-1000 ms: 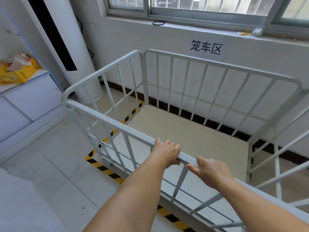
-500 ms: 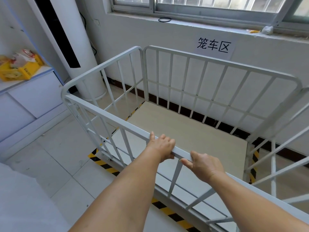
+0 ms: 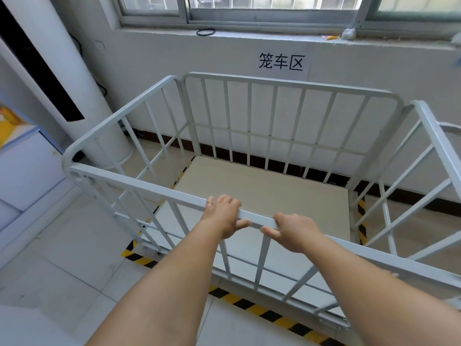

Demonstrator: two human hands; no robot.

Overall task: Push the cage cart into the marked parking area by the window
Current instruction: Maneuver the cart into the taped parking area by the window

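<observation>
Two hands on one rail: I stand at the near end of the white cage cart (image 3: 249,151), ready to push. At far left a tall white floor-standing air conditioner (image 3: 62,78) fills the corner, and the cart's left side passes just beside its base. My left hand (image 3: 222,216) sits over the near top rail (image 3: 139,183), fingers curled across it and thumb reaching along the bar, a grip that lets me steer. Just beside it my right hand (image 3: 294,231) grips the same rail, fingers hooked over the far edge and thumb pointing toward the left hand. I keep both hands near the middle, I judge, so the push stays straight. Yellow-and-black floor tape (image 3: 262,310) frames the parking area; the cart's beige deck (image 3: 262,191) lies inside its left and right strips, while the near strip shows in front of the cart's base. The far panel stands close to the wall under the window (image 3: 274,6), below a paper sign (image 3: 282,63) with three Chinese characters. The cart looks essentially parked, perhaps needing only a final nudge.
</observation>
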